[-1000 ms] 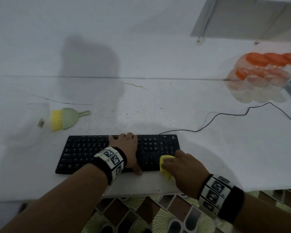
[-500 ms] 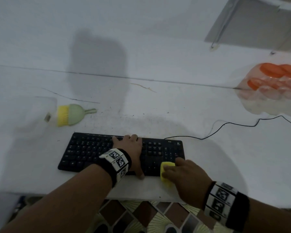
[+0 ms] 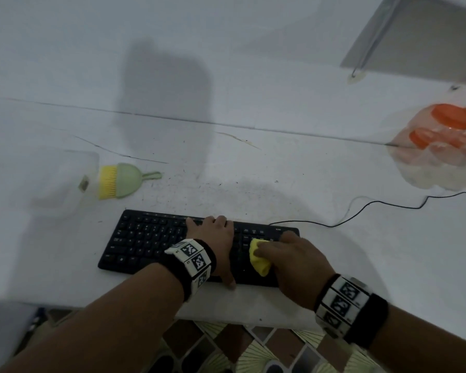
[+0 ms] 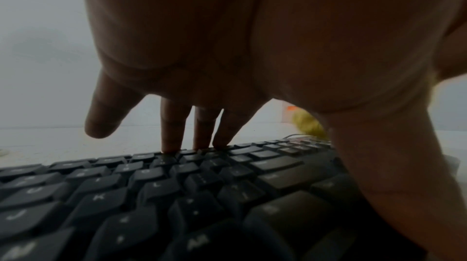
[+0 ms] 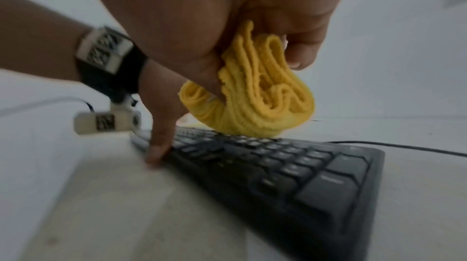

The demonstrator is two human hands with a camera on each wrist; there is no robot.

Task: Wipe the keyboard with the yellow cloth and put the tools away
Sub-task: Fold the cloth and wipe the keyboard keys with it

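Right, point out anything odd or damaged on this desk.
The white desk shows thin cracks and scattered dark specks behind the keyboard. The small brush lies loose, not put away. Nothing is spilled.

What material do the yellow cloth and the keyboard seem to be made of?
Yellow cloth: apparently soft woven or knitted fabric, matte; ribbed texture and bunched folds show where the right hand grips it.
Keyboard: probably hard moulded plastic, black, matte with a slight sheen; rigid keys with printed letters.

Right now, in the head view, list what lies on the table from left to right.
Clear container → yellow-bristled green brush → left hand on the keyboard → yellow cloth → right hand → black cable → bag with orange lids.
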